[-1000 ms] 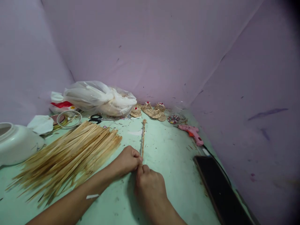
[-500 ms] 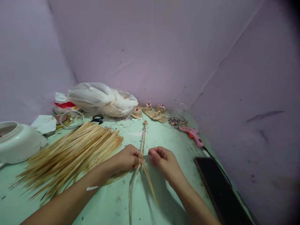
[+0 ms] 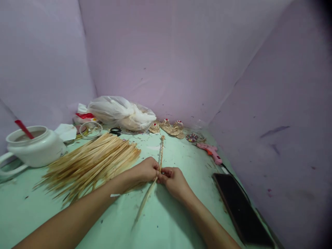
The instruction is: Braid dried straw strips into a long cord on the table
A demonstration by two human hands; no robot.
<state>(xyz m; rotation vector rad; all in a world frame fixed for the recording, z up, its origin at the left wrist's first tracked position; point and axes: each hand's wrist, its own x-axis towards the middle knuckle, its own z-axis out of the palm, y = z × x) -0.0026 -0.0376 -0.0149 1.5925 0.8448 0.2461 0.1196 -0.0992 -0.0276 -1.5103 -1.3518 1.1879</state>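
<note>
A thin braid of straw-coloured dried leaf strips (image 3: 161, 152) runs away from me over the pale green table. My left hand (image 3: 148, 169) pinches its near end from the left. Close against it, my right hand (image 3: 173, 180) has its fingers closed at the same spot, on the braid's strips. One loose strip (image 3: 145, 203) trails from the fingers toward me and to the left; the other strand ends are hidden by the hands. Left of my hands lies a broad pile of flat dried strips (image 3: 95, 162).
A white pot (image 3: 38, 152) holding a red-handled tool stands far left. Along the back lie a tied plastic bag (image 3: 121, 112), black scissors (image 3: 115, 131), small woven slippers (image 3: 169, 128) and beads (image 3: 192, 137). A pink glue gun (image 3: 212, 152) and a dark phone (image 3: 241, 207) lie right.
My right hand has moved left from beside the braid and closed on its near end. The loose strips have shifted, and the view has turned slightly left.
</note>
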